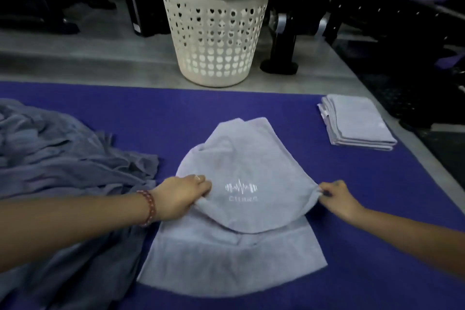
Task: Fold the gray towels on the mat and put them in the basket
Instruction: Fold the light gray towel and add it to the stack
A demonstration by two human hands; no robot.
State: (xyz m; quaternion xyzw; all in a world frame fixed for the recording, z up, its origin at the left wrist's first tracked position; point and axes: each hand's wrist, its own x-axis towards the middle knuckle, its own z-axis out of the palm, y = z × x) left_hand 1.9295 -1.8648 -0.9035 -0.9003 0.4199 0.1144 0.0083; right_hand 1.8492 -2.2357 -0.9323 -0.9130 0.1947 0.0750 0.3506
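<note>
Lettering [243,199] on towel [234,239] illegible.

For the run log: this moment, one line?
fold underway; left hand, right hand grip gray towel edges; folded stack on mat; basket beyond mat

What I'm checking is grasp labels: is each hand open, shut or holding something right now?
Left hand: grips the gray towel's left corner.
Right hand: pinches the same towel's right corner.

a red-and-white beaded bracelet [148,207] on the wrist of the left grip [181,196], bare forearms [75,229]
</note>
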